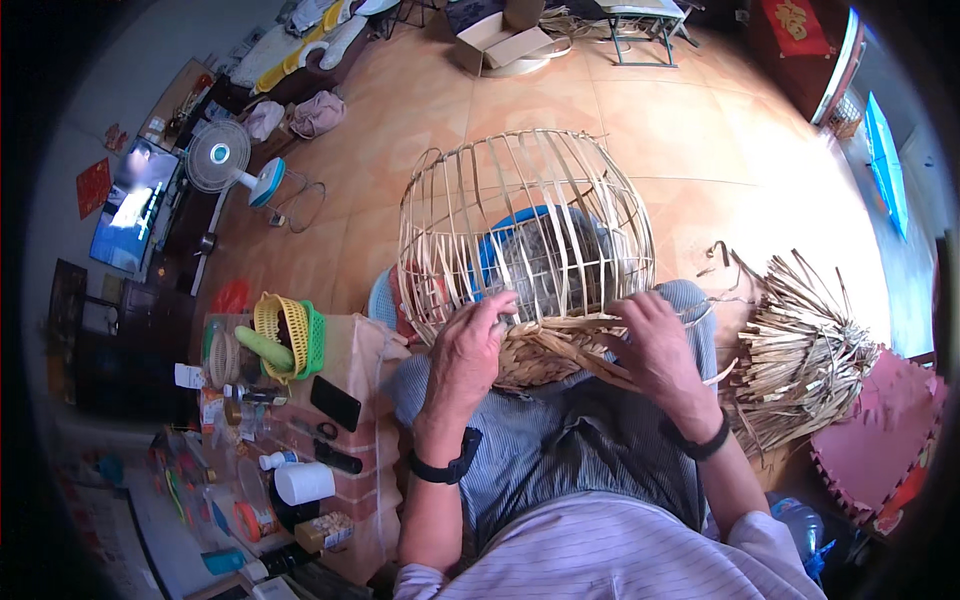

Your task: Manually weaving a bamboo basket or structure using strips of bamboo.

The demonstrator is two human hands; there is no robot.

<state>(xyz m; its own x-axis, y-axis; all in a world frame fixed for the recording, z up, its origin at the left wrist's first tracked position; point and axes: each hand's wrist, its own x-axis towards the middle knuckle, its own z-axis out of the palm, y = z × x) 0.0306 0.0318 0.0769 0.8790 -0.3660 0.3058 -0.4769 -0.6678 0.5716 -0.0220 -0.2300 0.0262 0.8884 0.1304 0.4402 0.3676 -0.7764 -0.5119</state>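
Observation:
A half-woven basket (pixel 527 235) rests on my lap, its thin pale ribs and hoops forming an open cage away from me. The near part is tightly woven with straw-coloured strips (pixel 545 362). My left hand (pixel 472 338) is closed at the left of the woven edge, thumb and forefinger pinching the work there. On the right side, my right hand (pixel 652 345) has its fingers curled round a flat straw strip (pixel 605 375), whose loose end curves out past the wrist. Through the ribs show a blue basin (pixel 487 255) and a greyish, clear plastic-like bundle (pixel 545 255).
Left is a cloth-covered table (pixel 375 400) with a phone (pixel 335 403), white cup (pixel 303 484) and yellow basket (pixel 278 320) holding a green gourd. A straw bundle (pixel 800 350) lies right, beside pink foam mats (pixel 880 425). A fan (pixel 218 157) and cardboard box (pixel 500 45) stand farther off.

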